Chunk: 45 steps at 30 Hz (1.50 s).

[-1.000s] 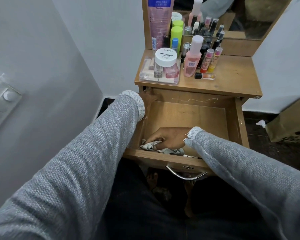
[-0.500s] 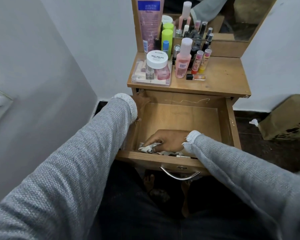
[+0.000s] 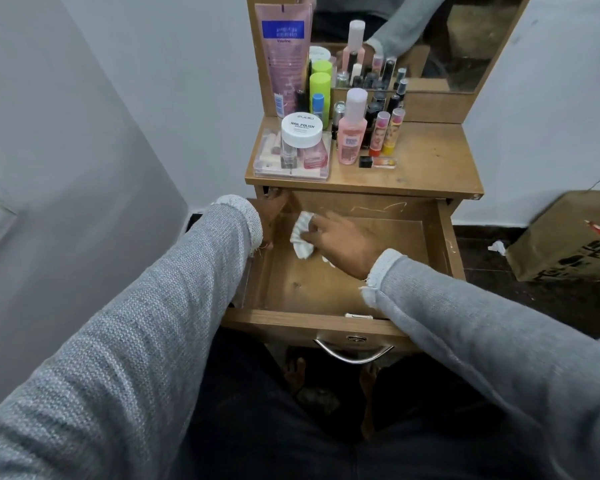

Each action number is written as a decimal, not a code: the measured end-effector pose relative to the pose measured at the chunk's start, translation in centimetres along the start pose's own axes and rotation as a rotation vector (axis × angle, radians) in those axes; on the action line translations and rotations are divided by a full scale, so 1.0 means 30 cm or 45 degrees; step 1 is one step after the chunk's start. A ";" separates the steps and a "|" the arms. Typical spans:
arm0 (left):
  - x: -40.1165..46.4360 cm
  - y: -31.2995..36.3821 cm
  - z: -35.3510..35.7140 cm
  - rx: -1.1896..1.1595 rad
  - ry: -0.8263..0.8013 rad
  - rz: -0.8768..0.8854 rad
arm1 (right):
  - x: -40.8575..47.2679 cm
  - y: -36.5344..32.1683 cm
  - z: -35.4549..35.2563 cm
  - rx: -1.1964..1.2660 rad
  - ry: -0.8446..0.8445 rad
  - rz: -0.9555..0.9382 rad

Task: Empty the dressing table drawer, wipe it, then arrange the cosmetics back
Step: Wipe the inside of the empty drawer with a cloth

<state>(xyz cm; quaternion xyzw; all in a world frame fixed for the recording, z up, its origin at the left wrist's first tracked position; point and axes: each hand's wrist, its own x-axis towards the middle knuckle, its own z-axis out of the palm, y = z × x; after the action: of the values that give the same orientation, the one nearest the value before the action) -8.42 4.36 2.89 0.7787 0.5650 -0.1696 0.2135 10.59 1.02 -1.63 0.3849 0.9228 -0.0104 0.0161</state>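
The fingers [image 3: 321,226] of the right hand [image 3: 343,242] curl over a crumpled white cloth with faint stripes [image 3: 302,239], pressing it onto the floor of the open wooden drawer [image 3: 445,244] near its back left corner. The left hand [image 3: 273,213] rests at the drawer's back left corner under the table edge; its fingers are mostly hidden behind a grey knitted cuff, so whether they grip the wood cannot be told.

The drawer is pulled out toward the person and holds nothing but the cloth. Its curved metal handle [image 3: 353,355] hangs at the front.

Above it, the wooden dressing table [image 3: 426,168] carries the cosmetics — a white-lidded nail polish jar [image 3: 301,131] on a clear plastic box [image 3: 291,168], a pink bottle with a pale cap [image 3: 352,133], two small printed tubes [image 3: 388,133], a lime green bottle [image 3: 320,91] and a tall pink tube [image 3: 284,57] against the mirror [image 3: 465,46].

This looks like the wiping step, with emptying done. The next move probably calls for sweeping the cloth across the remaining floor and corners — then lifting the cosmetics back in.
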 end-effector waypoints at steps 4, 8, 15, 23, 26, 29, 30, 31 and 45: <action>-0.031 -0.005 -0.006 -0.095 0.012 -0.067 | 0.073 0.029 0.024 -0.342 0.201 -0.054; -0.027 -0.015 -0.011 -0.115 0.020 -0.068 | 0.161 0.015 0.033 -0.401 0.245 -0.110; -0.021 -0.001 -0.015 -0.046 0.008 -0.036 | 0.166 0.021 0.055 -0.602 0.151 -0.157; -0.031 0.012 -0.031 -0.029 -0.068 -0.059 | -0.039 0.162 0.064 -0.584 -0.160 0.272; -0.034 0.019 -0.028 -0.005 -0.065 -0.104 | -0.065 0.174 0.058 -0.516 -0.197 0.325; -0.027 0.020 -0.019 -0.014 -0.037 -0.121 | -0.037 0.150 0.050 -0.445 -0.160 0.260; -0.027 0.022 -0.019 -0.014 -0.022 -0.128 | -0.015 0.133 0.048 -0.429 -0.124 0.221; -0.020 0.022 -0.013 -0.018 -0.008 -0.147 | 0.011 0.115 0.046 -0.422 -0.084 0.186; -0.003 0.021 -0.010 0.123 -0.045 -0.131 | -0.130 0.248 0.010 -0.580 -0.227 0.344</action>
<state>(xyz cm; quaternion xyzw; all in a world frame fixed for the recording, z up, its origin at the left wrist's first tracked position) -7.86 4.28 3.27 0.7549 0.5917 -0.2212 0.1764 18.63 3.49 -1.84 0.4883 0.8366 0.1659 0.1845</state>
